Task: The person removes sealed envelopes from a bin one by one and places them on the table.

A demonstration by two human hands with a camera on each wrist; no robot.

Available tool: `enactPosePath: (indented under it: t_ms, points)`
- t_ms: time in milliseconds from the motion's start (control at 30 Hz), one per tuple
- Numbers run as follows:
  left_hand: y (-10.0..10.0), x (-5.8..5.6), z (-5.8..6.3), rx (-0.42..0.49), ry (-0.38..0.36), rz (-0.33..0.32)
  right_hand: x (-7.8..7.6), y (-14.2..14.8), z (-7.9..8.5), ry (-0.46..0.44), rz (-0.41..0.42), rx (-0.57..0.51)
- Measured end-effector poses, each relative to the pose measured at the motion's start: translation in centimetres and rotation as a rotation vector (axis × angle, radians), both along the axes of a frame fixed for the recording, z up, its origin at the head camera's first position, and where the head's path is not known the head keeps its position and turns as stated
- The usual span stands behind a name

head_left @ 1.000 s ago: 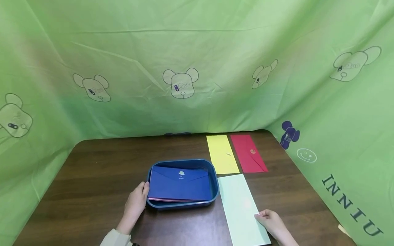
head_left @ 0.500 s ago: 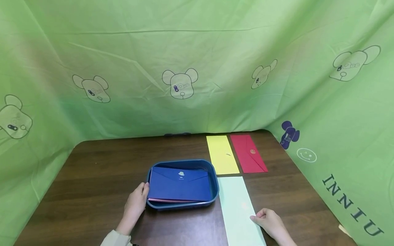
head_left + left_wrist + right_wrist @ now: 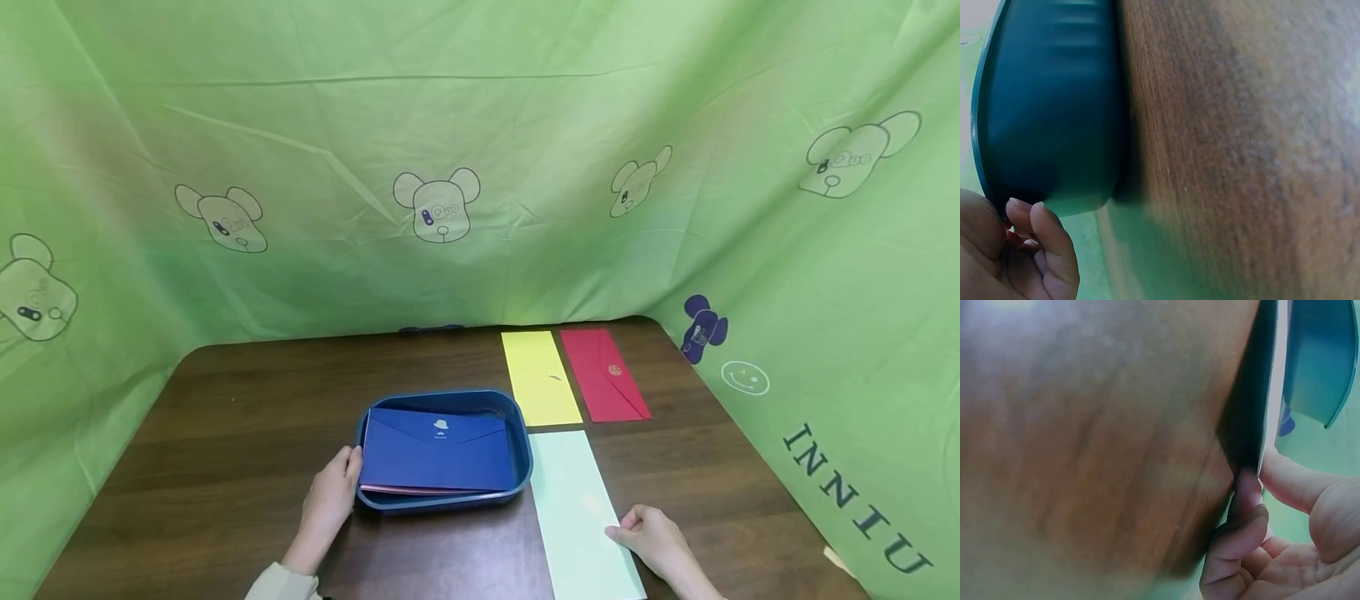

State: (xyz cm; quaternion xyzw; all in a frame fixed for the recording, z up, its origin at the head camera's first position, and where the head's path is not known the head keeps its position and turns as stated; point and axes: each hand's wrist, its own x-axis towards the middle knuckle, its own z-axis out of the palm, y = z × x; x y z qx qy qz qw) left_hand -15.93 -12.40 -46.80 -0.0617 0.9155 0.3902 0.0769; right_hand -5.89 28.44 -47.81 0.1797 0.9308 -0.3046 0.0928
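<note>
A: How is the left hand [image 3: 330, 493] set?
B: Fingers and thumb curled, nearly closed; they grip the rim of the blue tray [image 3: 450, 503] at its eight-o'clock side, fingertips at the outer wall in the left wrist view

A: And the right hand [image 3: 652, 542]?
B: Barely parted: it pinches one long edge of the pale green sheet [image 3: 577, 508], between three and four o'clock from the sheet's middle. The right wrist view shows the thumb on the upper face, a finger beneath, and that edge raised off the wooden surface [image 3: 247, 417]

A: Where does the sheet lie?
B: At four o'clock from the tray, its far end close beside the tray's wall; whether the two touch cannot be told

A: What else surrounds them?
B: Inside the tray, a blue envelope [image 3: 435, 454] lies uppermost, with a pink paper edge [image 3: 408, 491] showing at six o'clock. At two o'clock from the tray lie a yellow sheet [image 3: 542, 383], just beyond the pale green one, and a red envelope [image 3: 603, 387] beside it. Printed green cloth [image 3: 442, 108] hangs at twelve o'clock
</note>
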Motion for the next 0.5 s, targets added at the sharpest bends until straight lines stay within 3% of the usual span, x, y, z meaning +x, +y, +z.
enactPosePath:
  t_ms: [500]
  points:
    - [0.00,-0.02,0.06,-0.004,0.001,-0.001,-0.13,-0.15,0.39,0.000,0.026,0.019]
